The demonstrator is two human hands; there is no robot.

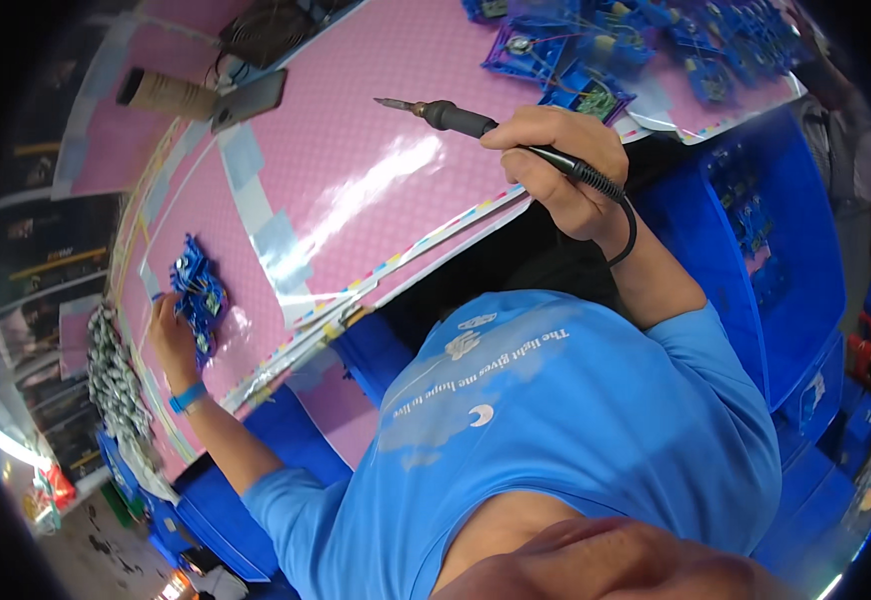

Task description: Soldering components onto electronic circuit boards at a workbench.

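A soldering iron (461, 119) is held in my right hand (571, 170), raised over the pink work table (356, 150). My fingers wrap its black handle, its bare metal tip points left, and the cord hangs down by my wrist. At the table's left end, my left hand (172, 338) is closed at the edge of some blue plastic housings (199, 290) with small electronic parts and wires. Its fingertips are small in view and partly hidden against the blue plastic.
More blue housings with boards and wires (596, 60) lie heaped at the far right. A phone (249, 100) and a brown cylinder (168, 95) sit at the back left. Small grey parts (116, 380) are piled beyond my left hand. A blue bin (796, 270) stands at my right.
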